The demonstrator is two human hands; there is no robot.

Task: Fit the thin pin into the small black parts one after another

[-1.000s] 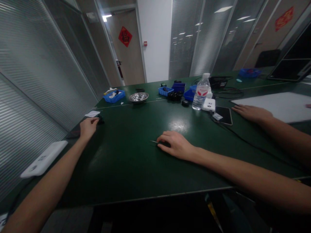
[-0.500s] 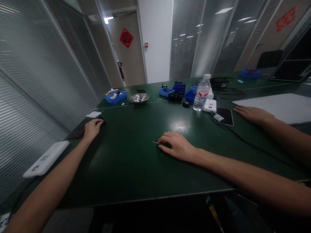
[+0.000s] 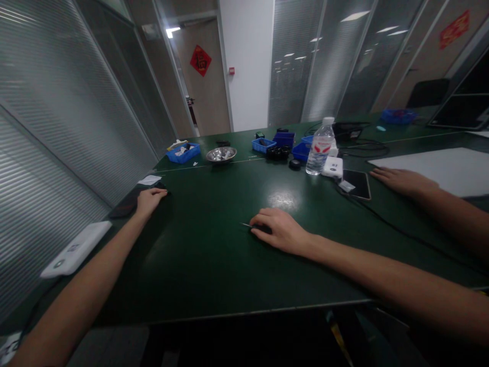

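My left hand (image 3: 150, 202) is at the far left of the green table, fingertips pinched together. Small dark things lie right at its fingers, and I cannot make out what they hold. Beside it lie a white slip of paper (image 3: 149, 180) and a dark flat item (image 3: 126, 206). Near the middle, my right hand (image 3: 280, 230) rests on the tabletop, closed around a slim tool with a thin metal tip (image 3: 245, 225). The tip points left; most of the tool is hidden by the fingers.
Across the table stand a metal bowl (image 3: 221, 155), a blue tray (image 3: 183, 153), several more blue bins, and a water bottle (image 3: 321, 146). A phone (image 3: 357, 184) and cable lie right. Another person's hand (image 3: 403, 181) rests by a white board (image 3: 431, 162). A white power bank (image 3: 76, 250) sits left.
My left hand has shifted slightly to the right, its fingers still pinched. My right hand keeps its place and grip. The whole view has slid a little.
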